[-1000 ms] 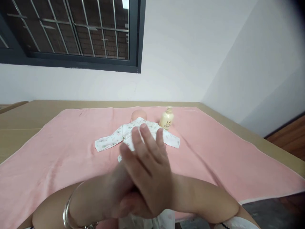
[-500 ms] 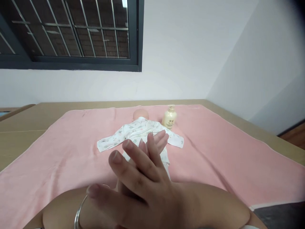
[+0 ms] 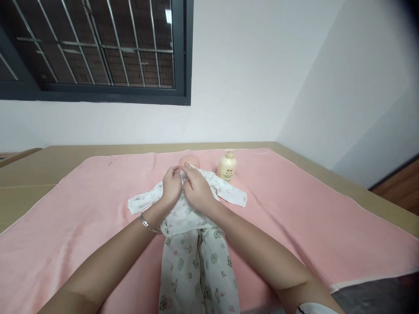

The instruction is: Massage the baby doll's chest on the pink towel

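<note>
A baby doll lies on its body's length in a white long-sleeved top (image 3: 186, 214) and matching trousers (image 3: 196, 270), both printed with small figures. Its rounded bare head (image 3: 190, 160) shows just beyond my hands. Over the doll's collar area, my left hand (image 3: 172, 183) is cupped, fingers slightly bent and pointing inward. Beside it my right hand (image 3: 198, 187) rests on the upper part of the top, fingers stretched out and nearly meeting the left fingertips. Neither hand shows anything held. My palms and the neck beneath are hidden.
A cream pump bottle (image 3: 227, 168) stands right of the doll's head, by the sleeve. Under everything spreads a pink blanket (image 3: 281, 209) on a tan surface (image 3: 65, 159). Behind are a white wall (image 3: 235, 87) and a barred window (image 3: 98, 52).
My hands were pressed together close to the camera, palm against palm. Now they have parted and reached forward, down onto the doll's upper body. The view has tilted slightly.
</note>
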Demonstrator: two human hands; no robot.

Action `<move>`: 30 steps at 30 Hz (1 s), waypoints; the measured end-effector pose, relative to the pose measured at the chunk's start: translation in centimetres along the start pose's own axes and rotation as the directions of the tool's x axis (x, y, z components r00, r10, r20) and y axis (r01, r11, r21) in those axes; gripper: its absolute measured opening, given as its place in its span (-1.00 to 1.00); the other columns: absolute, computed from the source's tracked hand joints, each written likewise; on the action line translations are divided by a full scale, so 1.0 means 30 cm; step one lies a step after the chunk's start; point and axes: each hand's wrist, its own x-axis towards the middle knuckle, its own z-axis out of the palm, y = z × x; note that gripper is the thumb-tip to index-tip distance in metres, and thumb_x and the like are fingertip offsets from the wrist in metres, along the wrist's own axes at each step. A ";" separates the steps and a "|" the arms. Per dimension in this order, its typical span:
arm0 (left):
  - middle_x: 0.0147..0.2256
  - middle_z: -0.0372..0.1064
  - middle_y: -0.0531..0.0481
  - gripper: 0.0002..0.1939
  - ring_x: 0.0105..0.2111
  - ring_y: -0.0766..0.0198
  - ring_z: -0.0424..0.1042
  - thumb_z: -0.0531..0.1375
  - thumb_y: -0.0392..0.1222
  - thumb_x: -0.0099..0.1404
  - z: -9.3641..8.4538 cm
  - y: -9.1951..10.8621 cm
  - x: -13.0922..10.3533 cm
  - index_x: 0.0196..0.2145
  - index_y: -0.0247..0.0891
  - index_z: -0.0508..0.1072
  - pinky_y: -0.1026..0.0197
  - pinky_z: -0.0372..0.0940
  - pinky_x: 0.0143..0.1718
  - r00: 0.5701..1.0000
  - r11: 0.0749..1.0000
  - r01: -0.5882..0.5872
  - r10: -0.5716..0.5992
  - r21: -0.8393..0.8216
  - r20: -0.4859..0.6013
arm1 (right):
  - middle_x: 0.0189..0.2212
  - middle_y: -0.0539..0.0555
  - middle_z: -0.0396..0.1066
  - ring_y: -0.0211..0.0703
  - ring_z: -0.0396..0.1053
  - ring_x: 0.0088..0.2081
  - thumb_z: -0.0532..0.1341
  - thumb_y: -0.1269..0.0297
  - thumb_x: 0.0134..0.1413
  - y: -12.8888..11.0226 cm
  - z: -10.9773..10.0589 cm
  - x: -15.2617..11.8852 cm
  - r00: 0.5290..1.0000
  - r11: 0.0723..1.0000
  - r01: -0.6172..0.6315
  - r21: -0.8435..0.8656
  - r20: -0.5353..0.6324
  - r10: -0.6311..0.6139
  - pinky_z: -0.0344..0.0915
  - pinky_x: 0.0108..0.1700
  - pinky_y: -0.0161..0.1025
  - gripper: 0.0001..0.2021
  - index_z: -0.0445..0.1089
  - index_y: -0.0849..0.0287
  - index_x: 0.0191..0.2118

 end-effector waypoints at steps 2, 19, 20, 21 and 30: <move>-0.04 0.51 -0.16 -0.71 0.03 0.06 0.44 0.00 -0.25 0.33 0.010 -0.041 -0.010 -0.11 -0.26 0.48 -0.09 0.28 0.17 0.999 1.000 0.020 -0.020 0.020 -0.031 | 0.26 0.25 0.27 -0.03 0.12 0.34 -0.03 0.48 0.22 0.065 0.012 0.027 0.991 0.993 -0.086 -0.076 0.100 0.093 0.02 0.37 -0.03 -0.49 0.26 0.31 0.27; 0.02 0.46 -0.19 -0.69 0.07 0.06 0.41 0.02 -0.17 0.38 0.018 -0.088 -0.046 -0.03 -0.26 0.45 -0.05 0.24 0.18 0.998 0.998 -0.059 0.060 0.036 -0.028 | 0.40 0.18 -0.01 0.02 -0.13 0.43 -0.09 0.19 0.41 0.099 -0.010 0.037 0.922 0.928 -0.021 -0.373 0.351 0.162 -0.19 0.40 0.10 -0.49 0.09 0.20 0.38; 0.03 0.46 -0.19 -0.68 0.08 0.05 0.40 0.02 -0.18 0.38 0.017 -0.085 -0.047 -0.02 -0.26 0.45 -0.06 0.24 0.19 0.998 0.997 -0.060 0.061 0.049 -0.023 | 0.41 0.20 -0.03 0.03 -0.13 0.43 -0.09 0.10 0.42 0.115 -0.014 0.047 0.922 0.924 -0.083 -0.374 0.322 0.214 -0.17 0.39 0.11 -0.46 0.08 0.21 0.38; 0.03 0.46 -0.20 -0.68 0.08 0.04 0.40 0.02 -0.18 0.38 0.017 -0.082 -0.048 0.00 -0.26 0.45 -0.07 0.23 0.19 0.998 0.996 -0.062 0.063 0.059 -0.016 | 0.41 0.24 -0.03 0.06 -0.12 0.43 -0.09 0.03 0.41 0.125 -0.016 0.052 0.921 0.912 -0.141 -0.385 0.286 0.263 -0.15 0.38 0.12 -0.42 0.07 0.25 0.38; -0.02 0.50 -0.11 -0.73 0.03 0.13 0.45 0.04 -0.26 0.32 0.015 -0.099 -0.033 -0.11 -0.23 0.49 0.02 0.29 0.15 0.998 0.997 0.060 -0.061 -0.051 -0.013 | 0.36 0.32 0.08 0.13 -0.10 0.41 0.02 0.38 0.28 0.021 0.050 -0.037 0.950 0.889 0.079 -0.452 0.305 0.071 -0.25 0.40 0.13 -0.46 0.12 0.38 0.35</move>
